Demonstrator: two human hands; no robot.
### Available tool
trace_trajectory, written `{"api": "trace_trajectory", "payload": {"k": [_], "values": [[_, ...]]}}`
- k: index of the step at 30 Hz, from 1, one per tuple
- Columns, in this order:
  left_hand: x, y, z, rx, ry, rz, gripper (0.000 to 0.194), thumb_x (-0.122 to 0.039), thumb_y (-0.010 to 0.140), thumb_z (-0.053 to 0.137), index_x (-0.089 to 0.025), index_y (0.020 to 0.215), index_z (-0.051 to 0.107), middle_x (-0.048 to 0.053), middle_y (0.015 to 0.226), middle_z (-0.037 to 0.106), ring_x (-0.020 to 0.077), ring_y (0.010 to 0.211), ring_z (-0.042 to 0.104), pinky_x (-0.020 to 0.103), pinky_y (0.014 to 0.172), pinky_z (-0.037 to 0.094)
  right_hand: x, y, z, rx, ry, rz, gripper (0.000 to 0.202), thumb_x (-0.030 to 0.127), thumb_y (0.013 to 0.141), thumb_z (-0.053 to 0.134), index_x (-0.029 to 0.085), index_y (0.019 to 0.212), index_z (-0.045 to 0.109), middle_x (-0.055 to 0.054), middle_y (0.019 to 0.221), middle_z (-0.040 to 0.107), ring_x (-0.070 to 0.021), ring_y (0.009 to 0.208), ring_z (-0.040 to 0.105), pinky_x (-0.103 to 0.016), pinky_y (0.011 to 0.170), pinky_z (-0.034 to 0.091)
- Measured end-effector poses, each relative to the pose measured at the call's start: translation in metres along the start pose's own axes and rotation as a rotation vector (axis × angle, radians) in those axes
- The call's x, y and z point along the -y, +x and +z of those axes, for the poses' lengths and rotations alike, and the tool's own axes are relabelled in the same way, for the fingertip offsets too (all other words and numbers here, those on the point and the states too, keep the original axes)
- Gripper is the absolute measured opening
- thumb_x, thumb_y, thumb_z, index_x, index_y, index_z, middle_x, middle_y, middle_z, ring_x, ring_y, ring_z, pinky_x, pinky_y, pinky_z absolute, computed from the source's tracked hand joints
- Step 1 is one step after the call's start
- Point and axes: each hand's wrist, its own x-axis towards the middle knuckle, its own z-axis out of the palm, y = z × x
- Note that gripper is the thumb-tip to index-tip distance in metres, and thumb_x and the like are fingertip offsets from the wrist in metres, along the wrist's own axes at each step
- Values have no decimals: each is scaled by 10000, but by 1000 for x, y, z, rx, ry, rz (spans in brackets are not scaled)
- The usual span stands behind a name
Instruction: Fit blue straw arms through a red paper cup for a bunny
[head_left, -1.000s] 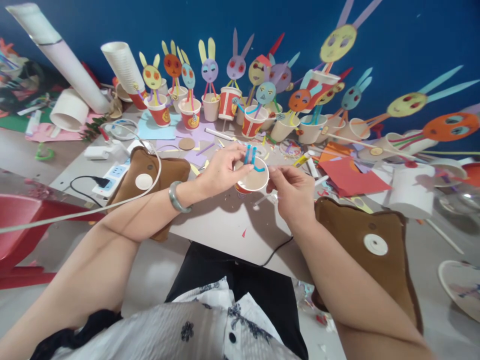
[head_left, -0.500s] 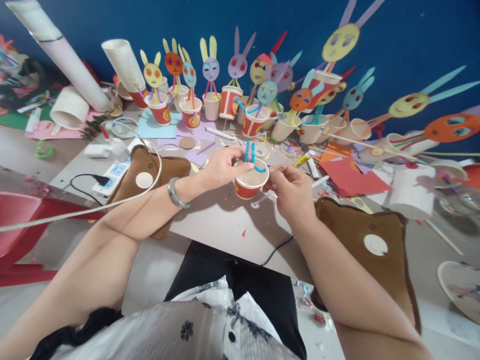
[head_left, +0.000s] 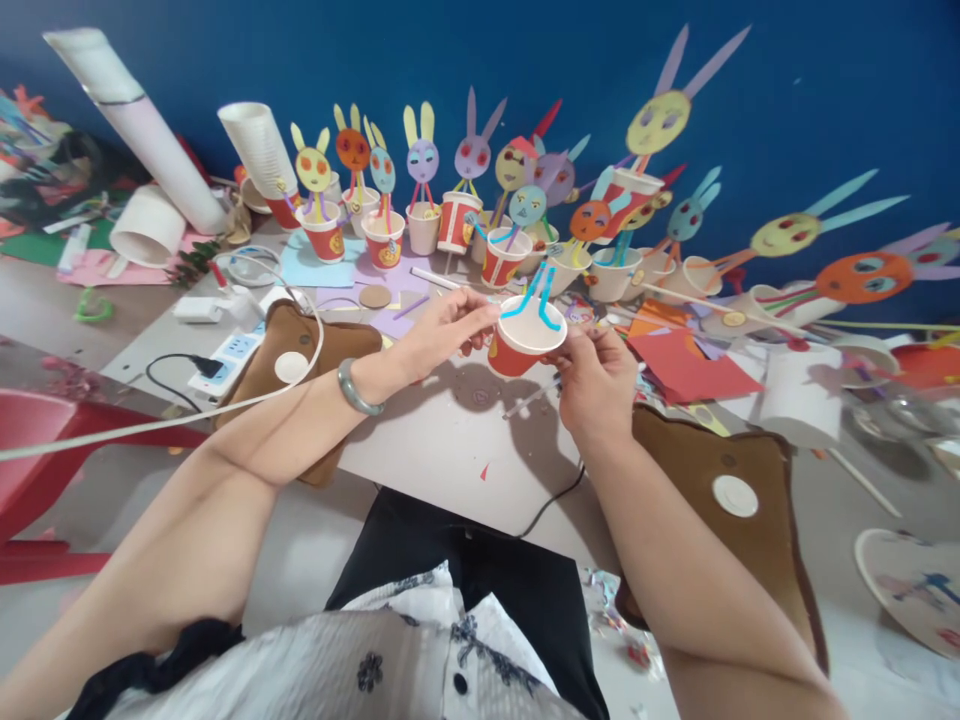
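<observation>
A red and white paper cup point(head_left: 516, 358) is held up over the table, tilted so that its open mouth faces me. Two bent blue strips point(head_left: 551, 312) rise from its mouth, their lower ends turned outward along the inside of the rim. My left hand point(head_left: 457, 328) grips the cup's left side, thumb at the rim beside one strip end. On the right side, my right hand point(head_left: 595, 375) has its fingers closed at the cup's edge, the fingertips partly hidden behind it.
Behind stands a row of cups with paper rabbit heads, such as a purple rabbit point(head_left: 474, 157). Red paper point(head_left: 694, 365) lies to the right. Brown cushion-like pads point(head_left: 720, 540) flank the table front. A power strip point(head_left: 225, 362) and white cable point(head_left: 187, 415) lie left.
The cup has risen and shifted right, tilting. The blue strips now spread apart across its mouth. My left hand has moved from the strips to the cup's left rim.
</observation>
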Motion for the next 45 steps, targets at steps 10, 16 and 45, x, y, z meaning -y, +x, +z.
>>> {"api": "trace_trajectory", "payload": {"k": [10, 16, 45], "values": [[9, 4, -3, 0, -136, 67, 529, -598, 747, 829, -163, 941, 599, 17, 856, 672, 101, 769, 629, 245, 718, 501, 2, -4, 3, 10, 71, 37, 358, 463, 705, 839, 224, 736, 575, 65, 615, 614, -118, 573, 626, -275, 590, 548], [22, 1, 4, 103, -101, 130, 1163, -474, 464, 1011, -265, 1420, 382, 115, 1307, 651, 268, 1136, 692, 421, 986, 546, 0, -11, 1, 68, -30, -50, 269, 428, 816, 781, 220, 776, 615, 49, 648, 662, -124, 600, 658, -290, 632, 564], [15, -2, 7, 59, -68, 174, 830, -460, 551, 989, -204, 1230, 586, 114, 1306, 665, 253, 1173, 668, 364, 1000, 538, 6, -8, 2, 101, 60, 69, 462, 562, 602, 937, 216, 757, 672, 44, 656, 682, -102, 590, 650, -234, 576, 567]]}}
